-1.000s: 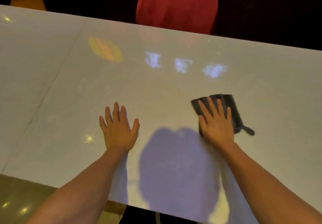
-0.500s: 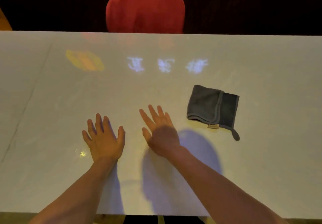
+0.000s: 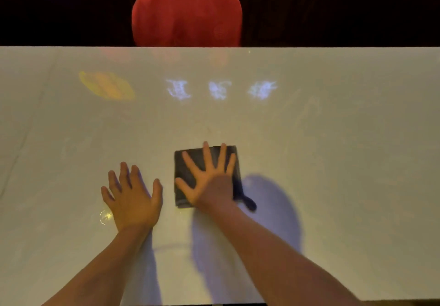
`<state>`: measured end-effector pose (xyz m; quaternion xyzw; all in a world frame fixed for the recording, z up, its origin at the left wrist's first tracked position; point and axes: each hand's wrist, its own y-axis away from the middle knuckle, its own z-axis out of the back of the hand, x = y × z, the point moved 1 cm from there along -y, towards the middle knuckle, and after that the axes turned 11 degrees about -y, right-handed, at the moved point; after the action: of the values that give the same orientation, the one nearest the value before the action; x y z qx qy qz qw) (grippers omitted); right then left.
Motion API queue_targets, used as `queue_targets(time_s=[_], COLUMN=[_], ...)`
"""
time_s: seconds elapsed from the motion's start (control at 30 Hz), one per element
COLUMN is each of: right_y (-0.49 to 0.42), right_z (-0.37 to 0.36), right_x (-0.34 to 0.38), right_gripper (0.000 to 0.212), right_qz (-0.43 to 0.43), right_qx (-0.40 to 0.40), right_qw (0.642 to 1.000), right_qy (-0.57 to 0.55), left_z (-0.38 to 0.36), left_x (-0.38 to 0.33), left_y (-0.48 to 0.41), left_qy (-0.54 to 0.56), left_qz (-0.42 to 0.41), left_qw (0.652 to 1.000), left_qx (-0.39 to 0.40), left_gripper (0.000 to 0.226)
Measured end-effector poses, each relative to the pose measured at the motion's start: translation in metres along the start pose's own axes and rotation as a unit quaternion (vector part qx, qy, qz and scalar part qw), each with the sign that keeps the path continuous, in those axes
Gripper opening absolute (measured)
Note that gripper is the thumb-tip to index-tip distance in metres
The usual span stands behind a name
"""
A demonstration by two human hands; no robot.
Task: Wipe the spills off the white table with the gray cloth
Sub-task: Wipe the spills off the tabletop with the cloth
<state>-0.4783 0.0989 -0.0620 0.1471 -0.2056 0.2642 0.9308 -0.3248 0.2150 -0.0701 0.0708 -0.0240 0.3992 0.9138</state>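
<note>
Dimly, glossy white table (image 3: 333,162) bears gray cloth (image 3: 188,162); perhaps red chair (image 3: 187,10) beyond.

One gray cloth (image 3: 188,172), lower centre of frame. Two hands: left hand (image 3: 133,198) and right hand (image 3: 209,181), both flat on one white table (image 3: 345,162). One red chair back (image 3: 187,12) top centre; three pale light patches (image 3: 219,90) and one orange patch (image 3: 107,86) in the upper part of the tabletop.

The right hand (image 3: 209,184) lies flat, fingers spread, on the folded gray cloth (image 3: 184,177) on the white bench (image 3: 333,162). Just left, the left hand (image 3: 132,198) presses palm-down on the bench. A red chair back (image 3: 187,12) stands beyond the far edge.
</note>
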Motion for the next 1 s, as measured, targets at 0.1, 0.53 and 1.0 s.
queue_targets(time_s=[0.1,0.53,1.0], right_y=[0.029,-0.010,-0.021], right_z=[-0.024,0.026,0.041], right_x=[0.022,-0.043,-0.061], right_gripper=[0.066,0.076,0.068], right_qz=[0.137,-0.100,-0.194], right_qx=[0.021,-0.035,-0.097], right_qw=[0.990,0.994,0.976], right_qy=[0.013,0.031,0.005], left_z=[0.002,0.003,0.003], left_x=[-0.001,0.000,-0.002], left_y=[0.001,0.001,0.001], left_qy=[-0.006,0.010,-0.002], left_qz=[0.003,0.005,0.013], left_qw=[1.000,1.000,1.000], left_qx=[0.005,0.010,0.018], left_gripper=[0.078,0.079,0.083])
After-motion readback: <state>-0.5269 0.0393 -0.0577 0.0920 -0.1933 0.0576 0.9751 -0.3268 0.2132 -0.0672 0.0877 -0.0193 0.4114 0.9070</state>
